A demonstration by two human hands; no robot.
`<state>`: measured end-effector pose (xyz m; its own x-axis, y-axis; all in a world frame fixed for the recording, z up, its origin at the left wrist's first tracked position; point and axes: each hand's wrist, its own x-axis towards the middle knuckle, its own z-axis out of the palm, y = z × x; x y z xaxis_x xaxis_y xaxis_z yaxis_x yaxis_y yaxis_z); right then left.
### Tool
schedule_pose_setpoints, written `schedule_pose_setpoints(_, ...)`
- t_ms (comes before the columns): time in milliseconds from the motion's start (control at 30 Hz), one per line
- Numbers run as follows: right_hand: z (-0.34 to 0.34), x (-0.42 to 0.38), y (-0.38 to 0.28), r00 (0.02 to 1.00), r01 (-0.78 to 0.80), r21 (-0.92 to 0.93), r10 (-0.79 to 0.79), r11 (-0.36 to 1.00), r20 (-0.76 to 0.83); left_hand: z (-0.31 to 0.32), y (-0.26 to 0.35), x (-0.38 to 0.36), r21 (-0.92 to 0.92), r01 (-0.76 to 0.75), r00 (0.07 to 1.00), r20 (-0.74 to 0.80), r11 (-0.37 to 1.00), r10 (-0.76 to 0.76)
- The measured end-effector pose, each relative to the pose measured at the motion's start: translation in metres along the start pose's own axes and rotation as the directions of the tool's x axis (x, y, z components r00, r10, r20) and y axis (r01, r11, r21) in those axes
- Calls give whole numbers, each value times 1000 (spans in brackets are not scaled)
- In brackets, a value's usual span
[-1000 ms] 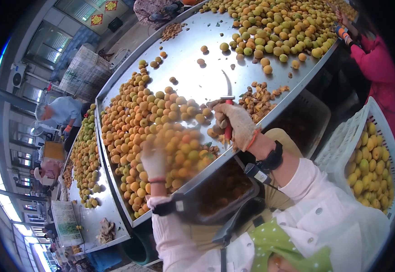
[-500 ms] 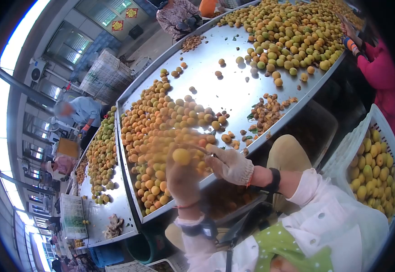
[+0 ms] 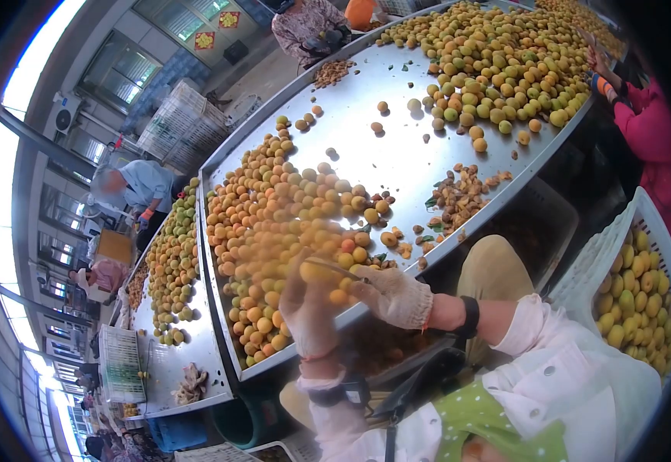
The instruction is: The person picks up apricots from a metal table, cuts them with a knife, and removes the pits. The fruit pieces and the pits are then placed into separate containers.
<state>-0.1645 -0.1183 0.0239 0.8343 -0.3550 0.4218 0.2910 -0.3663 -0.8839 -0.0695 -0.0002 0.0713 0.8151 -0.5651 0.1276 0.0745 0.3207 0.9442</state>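
My left hand (image 3: 310, 312), in a white knit glove, is closed around a yellow apricot (image 3: 318, 272) at the near edge of the metal table. My right hand (image 3: 399, 297), gloved the same way, grips a small knife (image 3: 334, 267). Its thin blade lies across the apricot; motion blur hides how deep it goes. Just beyond my hands, a heap of orange-yellow apricots (image 3: 254, 208) covers this end of the table. A pile of split, brownish apricot pieces (image 3: 459, 196) sits near the edge to the right.
A white crate (image 3: 582, 269) of yellow-green apricots (image 3: 634, 296) stands at my right. Co-workers sit around the tables, one in a pink sleeve (image 3: 644, 115) at right. A second metal table (image 3: 189, 369) with apricots adjoins on the left. The raised metal rim (image 3: 289, 350) runs before me.
The knife blade has come down across the apricot, and my right hand has shifted slightly lower. My left hand has turned a little and remains closed on the apricot.
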Motion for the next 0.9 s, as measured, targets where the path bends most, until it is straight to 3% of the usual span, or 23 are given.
schedule_pose_setpoints(233, 18, -5, 7, 996, 70, -134, -77, 989, -46, -2, -2, -1, 115, -49, 999, 3, 992, 49)
schedule_pose_setpoints(267, 20, -5, 9, 994, 92, -159, -101, 983, -50, -2, -8, -1, 113, -49, 999, 5, 992, 49)
schedule_pose_setpoints(300, 23, -4, 11, 994, 90, -160, -99, 983, -51, -3, -19, -1, -2, -13, 1000, 4, 1000, 13)
schedule_pose_setpoints(333, 25, -3, 11, 993, 70, -120, -81, 990, -91, 3, -22, -1, -117, 26, 1000, 6, 993, -25)
schedule_pose_setpoints(367, 26, -2, 10, 989, 54, -80, -65, 995, -131, 10, -25, 0, 5, 4, 1000, -30, 1000, -4)
schedule_pose_setpoints(500, 15, -2, 8, 996, -72, -96, 65, 993, -68, 19, -24, -1, 16, 69, 998, 1, 998, -69)
schedule_pose_setpoints(567, 13, 1, 8, 978, -208, -86, 207, 974, -12, 24, -28, 3, -10, 70, 997, -12, 998, -70)
schedule_pose_setpoints(633, 15, 3, 9, 976, -219, -93, 217, 971, -31, 21, -33, 4, -31, 77, 997, -23, 997, -78)
schedule_pose_setpoints(700, 11, 3, 17, 974, -227, -117, 223, 967, -46, 14, -38, 8, 158, -11, 985, 169, 987, -16)
schedule_pose_setpoints(767, 7, 8, 28, 998, 54, -118, -58, 991, -32, 7, -29, 20, 164, 52, 966, 241, 985, -92)
schedule_pose_setpoints(800, 5, 7, 30, 998, 49, -117, -54, 992, -35, 6, -27, 22, 180, 120, 938, 302, 976, -171)
schedule_pose_setpoints(833, 4, 7, 30, 1000, -19, -154, 22, 988, 18, 8, -29, 21, 183, 124, 936, 305, 975, -176)
schedule_pose_setpoints(900, 4, 7, 25, 993, -90, -189, 103, 978, 63, 17, -39, 14, 85, 90, 985, 139, 992, -101)
